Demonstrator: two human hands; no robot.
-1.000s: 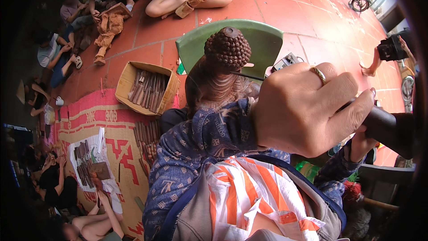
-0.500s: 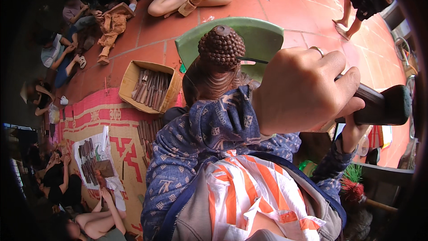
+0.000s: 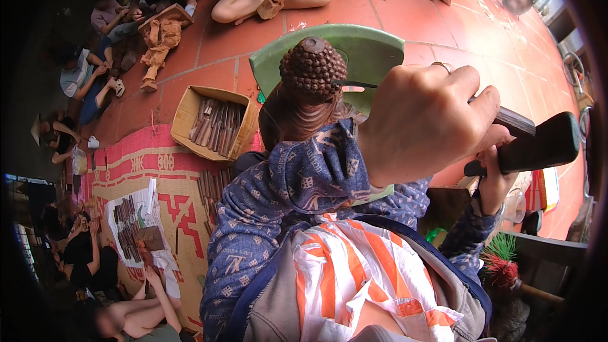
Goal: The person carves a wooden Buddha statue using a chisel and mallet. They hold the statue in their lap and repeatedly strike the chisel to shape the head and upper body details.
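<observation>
A dark brown wooden carving (image 3: 313, 66) with a knobbed, curl-covered head stands in front of me, against a green plastic chair (image 3: 373, 44). My left hand (image 3: 424, 123) is closed round a chisel (image 3: 518, 121); its thin dark blade reaches left to the side of the carved head, and its handle sticks out to the right. Lower right, my right hand (image 3: 496, 174) grips a black mallet (image 3: 541, 145), whose head is close by the end of the chisel handle. Whether the two touch, I cannot tell. The left hand hides part of the right fingers and the chisel.
A cardboard box (image 3: 183, 114) of chisels sits left of the carving. More tools lie on a cloth (image 3: 168, 259) over a patterned mat (image 3: 183, 183). Several people sit carving along the left and far side, one near a pale wooden figure (image 3: 161, 41). A brush (image 3: 503, 263) is at lower right.
The mallet has turned and shifted slightly left, baring more of the chisel handle. My left hand and the blade have barely moved. A person walking at the far right has moved left and away.
</observation>
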